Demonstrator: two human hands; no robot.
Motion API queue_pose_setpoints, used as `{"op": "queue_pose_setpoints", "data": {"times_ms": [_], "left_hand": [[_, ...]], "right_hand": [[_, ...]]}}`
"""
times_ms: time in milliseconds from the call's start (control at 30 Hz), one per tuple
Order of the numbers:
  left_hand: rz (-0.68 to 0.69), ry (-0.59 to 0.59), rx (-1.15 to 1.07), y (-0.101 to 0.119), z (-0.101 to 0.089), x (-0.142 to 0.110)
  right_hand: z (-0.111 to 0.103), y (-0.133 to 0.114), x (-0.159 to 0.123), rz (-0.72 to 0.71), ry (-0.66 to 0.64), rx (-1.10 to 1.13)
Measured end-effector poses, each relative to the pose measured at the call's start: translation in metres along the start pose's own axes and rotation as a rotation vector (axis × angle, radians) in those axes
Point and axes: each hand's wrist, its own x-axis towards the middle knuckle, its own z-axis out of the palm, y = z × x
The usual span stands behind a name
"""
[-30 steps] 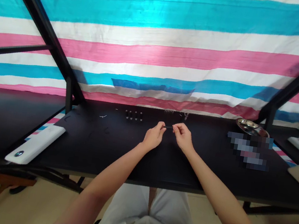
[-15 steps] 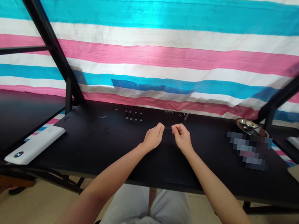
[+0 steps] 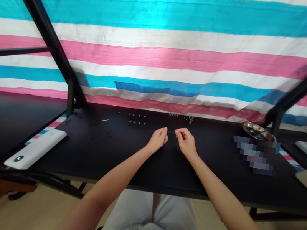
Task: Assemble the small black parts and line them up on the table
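Apparently, a thin dark strip (image 3: 171,132) spans between both hands (image 3: 157,139) (image 3: 186,142).

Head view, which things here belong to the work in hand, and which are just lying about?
In hand:
thin dark piece, held between left hand and right hand
possibly the four small dark cylinders

Apparently lying about:
white device
shiny metal dish
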Motion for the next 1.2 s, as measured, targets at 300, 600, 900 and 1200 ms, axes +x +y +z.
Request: {"op": "queue_pose_setpoints", "data": {"times_ms": [300,600,900,1200], "left_hand": [[-0.195,-0.114,-0.351,0.0,0.0,0.006],[-0.222,-0.128,-0.377,0.0,-0.004,0.008],[-0.062,-0.101,-0.291,-0.001,-0.004,0.007],[-0.032,-0.012,-0.279,0.004,-0.005,0.006]], "right_hand": [[-0.005,-0.001,-0.001,-0.329,-0.039,-0.166],[-0.009,-0.006,0.0,-0.25,-0.119,-0.119],[-0.006,0.006,0.01,0.191,-0.003,0.241],[-0.004,0.005,0.007,0.165,-0.003,0.234]]}}
